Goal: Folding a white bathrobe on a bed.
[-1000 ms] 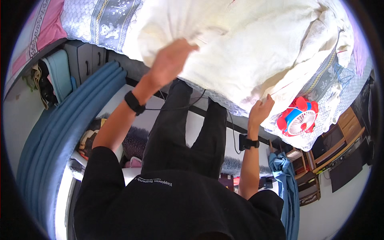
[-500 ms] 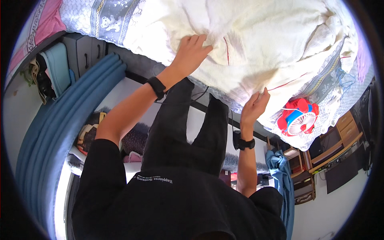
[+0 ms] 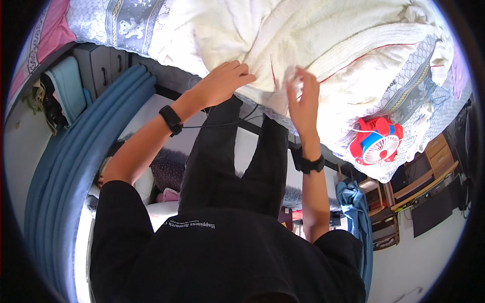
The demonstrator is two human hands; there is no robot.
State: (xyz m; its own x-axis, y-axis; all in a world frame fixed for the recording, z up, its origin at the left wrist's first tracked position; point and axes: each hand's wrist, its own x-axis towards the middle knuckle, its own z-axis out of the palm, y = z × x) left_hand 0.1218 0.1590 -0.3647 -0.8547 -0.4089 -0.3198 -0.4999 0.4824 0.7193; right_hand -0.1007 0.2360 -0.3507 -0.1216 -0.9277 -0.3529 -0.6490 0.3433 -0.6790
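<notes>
It was a bedroom at home — a bed [image 3: 126, 22] with patterned sheet, wooden drawers [image 3: 437, 156] beside it, blue curtain [image 3: 65, 166] alongside.
</notes>
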